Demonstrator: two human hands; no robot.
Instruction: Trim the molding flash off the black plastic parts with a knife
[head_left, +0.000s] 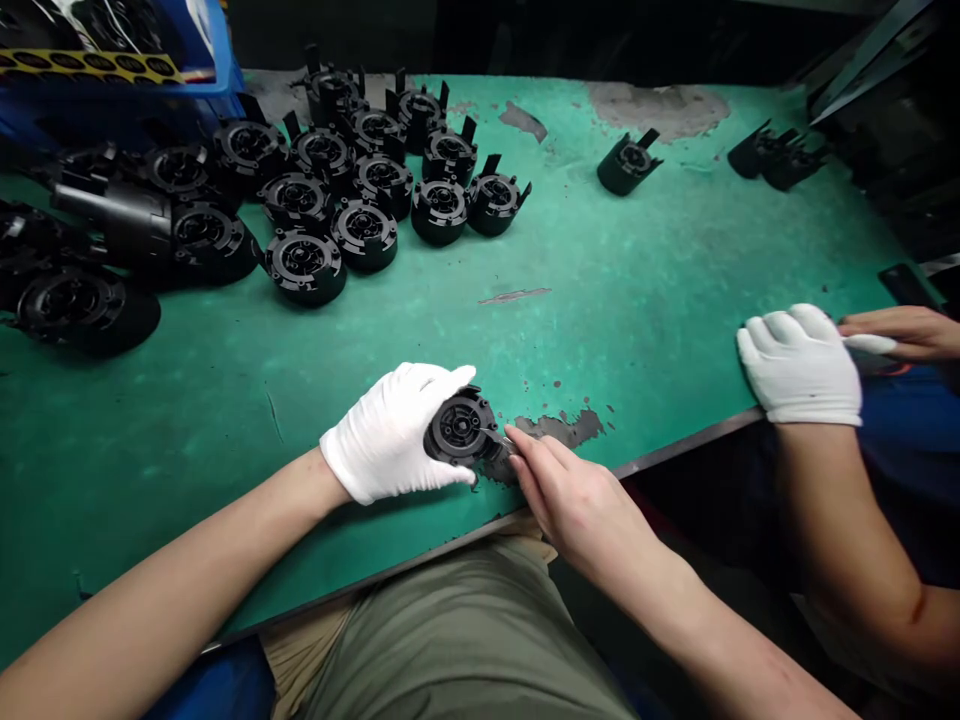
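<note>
My left hand (397,430), in a white glove, is wrapped round a round black plastic part (459,425) near the table's front edge. The part's ringed face with its central hub is turned up toward me. From the right, my bare right hand (559,485) pinches a slim tool (499,437), whose thin tip reaches the part's face close to the hub. Most of the tool's handle is hidden by my fingers.
Several similar black parts (365,232) stand at the back left, beside a blue bin (225,100). A lone black part (626,165) and a small group (776,155) sit back right. At the right, a co-worker's gloved hand (801,368) rests over the green table (600,290).
</note>
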